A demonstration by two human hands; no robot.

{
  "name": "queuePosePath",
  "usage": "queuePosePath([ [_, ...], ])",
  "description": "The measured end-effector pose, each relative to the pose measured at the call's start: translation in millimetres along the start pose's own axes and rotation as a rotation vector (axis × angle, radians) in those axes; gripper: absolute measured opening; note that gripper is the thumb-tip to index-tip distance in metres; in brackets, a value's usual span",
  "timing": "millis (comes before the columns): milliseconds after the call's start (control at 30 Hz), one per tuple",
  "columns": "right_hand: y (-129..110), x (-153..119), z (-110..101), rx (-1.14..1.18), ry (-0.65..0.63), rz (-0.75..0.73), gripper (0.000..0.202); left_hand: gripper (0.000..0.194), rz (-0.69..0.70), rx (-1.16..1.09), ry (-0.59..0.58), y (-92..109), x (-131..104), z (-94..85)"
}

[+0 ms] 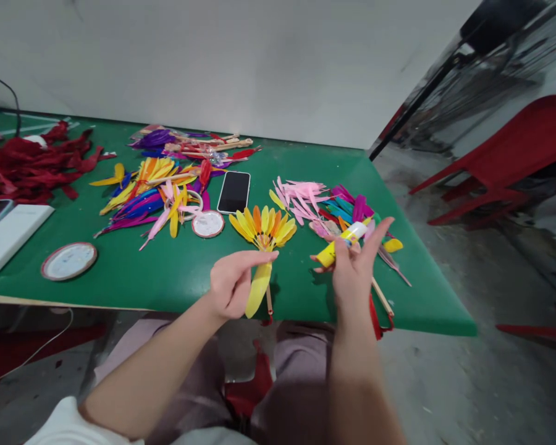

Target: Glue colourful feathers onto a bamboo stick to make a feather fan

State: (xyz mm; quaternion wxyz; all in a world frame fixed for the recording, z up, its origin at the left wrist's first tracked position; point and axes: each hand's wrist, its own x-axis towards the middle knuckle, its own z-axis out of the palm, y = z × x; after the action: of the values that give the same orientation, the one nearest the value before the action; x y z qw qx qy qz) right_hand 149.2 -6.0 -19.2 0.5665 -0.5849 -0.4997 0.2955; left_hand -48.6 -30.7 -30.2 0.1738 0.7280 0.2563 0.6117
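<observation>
Between thumb and fingers of my left hand [231, 281] is a single yellow feather [260, 290], its broad end pointing down toward the table edge. Just beyond that hand lies a small fan of yellow and orange feathers [265, 224] on a wooden stick [269, 299], partly covered by the hand and the feather. My right hand [356, 272] is closed around a yellow tube with a white cap [327, 254], held tilted above the table, with one digit stretched away from it. Behind this hand lies a pile of pink, purple and teal feathers [306, 196].
A phone [234, 192] lies beyond the fan, beside a round lid [208, 224]. Mixed feather bundles [155, 179] and dark red ribbons [32, 164] cover the left. Another round lid [69, 261] and a white box [16, 232] sit nearer. A red chair [514, 148] stands right of the green table [167, 272].
</observation>
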Motion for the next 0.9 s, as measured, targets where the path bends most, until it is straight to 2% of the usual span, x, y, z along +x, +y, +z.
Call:
queuePosePath([
  [67, -21.3, 0.2, -6.7, 0.181, -0.020, 0.073, 0.058, 0.027, -0.119, -0.087, 0.049, 1.4, 0.8, 1.9],
  [133, -44.0, 3.3, -11.8, 0.363, -0.122, 0.070, 0.044, 0.023, -0.216, -0.117, 0.117, 0.5, 2.7, 6.5],
  [233, -70.4, 9.2, -12.7, 0.600, -0.261, 0.039, 0.051, 0.020, -0.319, -0.045, 0.210, -4.6, 7.9, 14.6],
  [300, -76.4, 11.5, -7.8, 0.576, -0.232, -0.030, 0.054, 0.016, -0.301, 0.015, 0.252, -8.9, 11.8, 18.4],
  [400, -69.2, 9.7, 6.2, 0.488, -0.117, 0.044, 0.063, 0.020, -0.264, 0.084, 0.289, -13.2, 16.5, 21.6],
  [500, -57.4, 1.4, 23.0, 0.583, -0.134, 0.100, 0.072, 0.033, -0.351, 0.141, 0.237, -13.1, 18.7, 24.8],
  [567, -53.1, -5.6, 33.0, 0.640, -0.141, 0.119, 0.065, 0.034, -0.345, 0.232, 0.210, -11.8, 18.6, 27.5],
  [667, -50.6, -13.6, 43.2, 0.718, -0.084, 0.060, 0.044, 0.028, -0.223, 0.370, 0.236, -9.9, 17.4, 30.6],
  [767, -46.5, -15.5, 46.5, 0.868, -0.162, 0.140, 0.039, 0.032, -0.125, 0.421, 0.272, -7.5, 17.3, 31.2],
  [900, -34.6, -13.0, 47.1, 1.095, -0.313, 0.314, 0.039, 0.029, 0.006, 0.482, 0.250, -2.2, 20.7, 29.9],
])
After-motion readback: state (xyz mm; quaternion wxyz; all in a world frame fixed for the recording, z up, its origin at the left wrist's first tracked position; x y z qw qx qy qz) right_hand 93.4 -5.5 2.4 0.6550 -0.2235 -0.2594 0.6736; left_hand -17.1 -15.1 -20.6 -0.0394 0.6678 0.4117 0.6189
